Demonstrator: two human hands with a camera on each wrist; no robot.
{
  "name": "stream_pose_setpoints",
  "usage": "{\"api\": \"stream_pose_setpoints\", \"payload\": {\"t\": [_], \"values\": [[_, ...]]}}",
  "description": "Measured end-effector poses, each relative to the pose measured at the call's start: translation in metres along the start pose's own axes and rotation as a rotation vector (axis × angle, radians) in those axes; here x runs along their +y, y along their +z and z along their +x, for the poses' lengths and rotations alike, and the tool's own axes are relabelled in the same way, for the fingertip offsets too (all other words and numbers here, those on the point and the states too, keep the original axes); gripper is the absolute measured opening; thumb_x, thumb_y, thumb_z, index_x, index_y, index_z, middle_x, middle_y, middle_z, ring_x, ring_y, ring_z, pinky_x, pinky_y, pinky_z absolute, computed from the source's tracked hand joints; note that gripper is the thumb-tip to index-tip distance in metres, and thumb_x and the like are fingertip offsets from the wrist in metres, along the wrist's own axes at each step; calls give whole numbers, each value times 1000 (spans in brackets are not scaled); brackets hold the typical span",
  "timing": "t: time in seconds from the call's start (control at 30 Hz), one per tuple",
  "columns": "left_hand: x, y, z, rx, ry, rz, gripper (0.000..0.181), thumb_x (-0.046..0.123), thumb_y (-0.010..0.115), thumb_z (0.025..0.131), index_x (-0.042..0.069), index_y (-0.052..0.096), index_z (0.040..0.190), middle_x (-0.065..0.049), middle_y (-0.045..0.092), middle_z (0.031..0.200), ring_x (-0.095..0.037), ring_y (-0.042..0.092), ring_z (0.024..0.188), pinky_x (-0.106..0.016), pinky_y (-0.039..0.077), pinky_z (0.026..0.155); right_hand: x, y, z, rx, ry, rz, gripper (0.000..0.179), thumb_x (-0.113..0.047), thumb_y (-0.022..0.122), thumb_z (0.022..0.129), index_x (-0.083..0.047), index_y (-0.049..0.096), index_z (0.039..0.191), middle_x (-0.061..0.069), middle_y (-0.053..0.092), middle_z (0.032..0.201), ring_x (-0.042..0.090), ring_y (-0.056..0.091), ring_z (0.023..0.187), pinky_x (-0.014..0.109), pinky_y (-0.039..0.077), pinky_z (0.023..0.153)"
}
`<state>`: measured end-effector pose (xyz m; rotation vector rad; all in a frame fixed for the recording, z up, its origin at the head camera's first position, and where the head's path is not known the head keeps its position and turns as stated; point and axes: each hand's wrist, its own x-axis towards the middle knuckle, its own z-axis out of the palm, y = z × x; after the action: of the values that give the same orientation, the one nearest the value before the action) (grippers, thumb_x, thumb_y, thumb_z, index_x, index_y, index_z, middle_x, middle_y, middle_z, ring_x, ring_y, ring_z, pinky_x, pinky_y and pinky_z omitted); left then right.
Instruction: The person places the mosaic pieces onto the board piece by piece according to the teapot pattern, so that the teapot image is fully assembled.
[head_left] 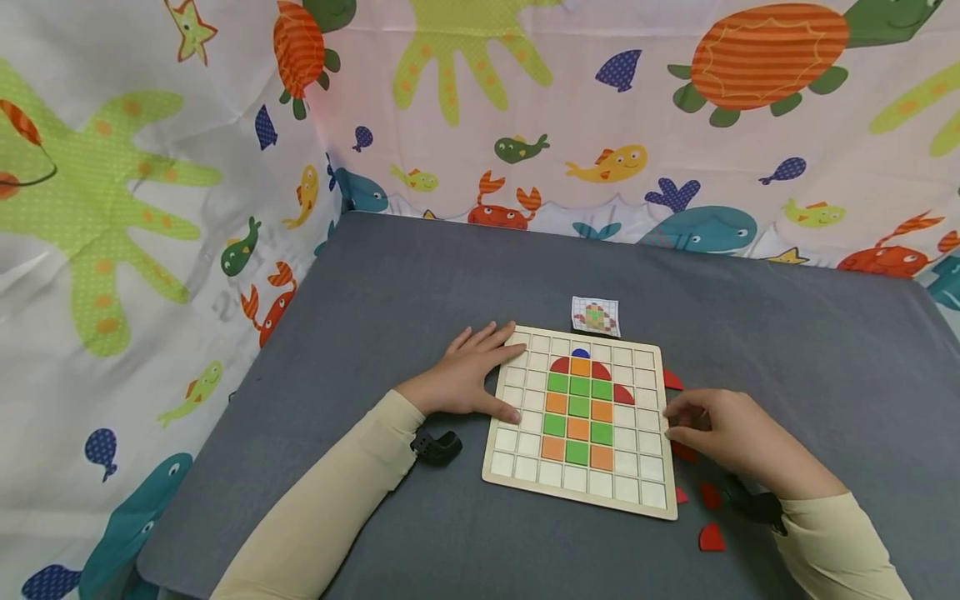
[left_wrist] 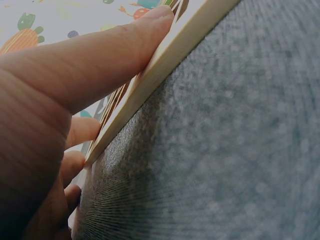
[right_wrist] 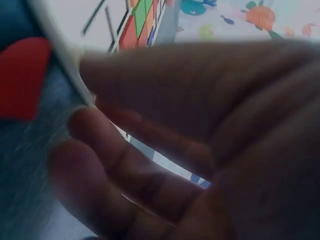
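A square wooden grid board lies on the table. In its cells sit green and orange squares, several red quarter-rounds and a small blue half-round. My left hand rests on the board's left edge with its fingers spread; the thumb lies over the rim in the left wrist view. At the right edge is my right hand, its fingers bent and the thumb near them. Whether a piece sits between its fingertips is hidden.
Loose red pieces lie to the right of the board, some partly under the right hand. A small pattern card stands behind the board. Grey cloth covers the table, and a sea-animal curtain hangs behind.
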<state>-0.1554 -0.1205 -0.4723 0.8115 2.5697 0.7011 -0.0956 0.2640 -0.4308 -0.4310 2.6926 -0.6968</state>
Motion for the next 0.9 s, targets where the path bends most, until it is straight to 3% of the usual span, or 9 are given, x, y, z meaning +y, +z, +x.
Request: {"api": "stream_pose_setpoints", "payload": {"t": [0.3, 0.6, 0.8, 0.9], "values": [[-3, 1, 0, 8, -3, 16, 111, 65, 84, 81, 26, 28, 169, 2, 2, 178, -23, -5, 164, -52, -8, 129, 11, 5, -14, -69, -13, -2, 25, -18, 90, 82, -14, 74, 99, -7, 62, 80, 6, 56, 69, 26, 48, 62], [-2, 3, 2, 13, 6, 9, 111, 65, 84, 81, 25, 29, 168, 2, 3, 178, -24, -3, 164, -53, -7, 129, 10, 3, -18, 38, -28, -42, 5, -12, 80, 90, -12, 80, 95, -6, 72, 86, 5, 61, 73, 25, 51, 62], [-1, 3, 2, 6, 6, 15, 111, 65, 84, 81, 25, 29, 169, 2, 2, 178, -23, -4, 164, -52, -7, 129, 3, -4, -17, 143, -29, -38, 6, -12, 80, 93, -10, 82, 99, -5, 73, 88, 8, 61, 73, 25, 51, 60], [-2, 3, 3, 3, -1, 24, 111, 66, 83, 81, 27, 28, 169, 3, 2, 178, -22, -5, 164, -51, -7, 129, -3, -6, -12, 155, -34, -16, 8, -15, 79, 95, -10, 82, 101, -4, 73, 88, 9, 58, 70, 25, 49, 58]]}}
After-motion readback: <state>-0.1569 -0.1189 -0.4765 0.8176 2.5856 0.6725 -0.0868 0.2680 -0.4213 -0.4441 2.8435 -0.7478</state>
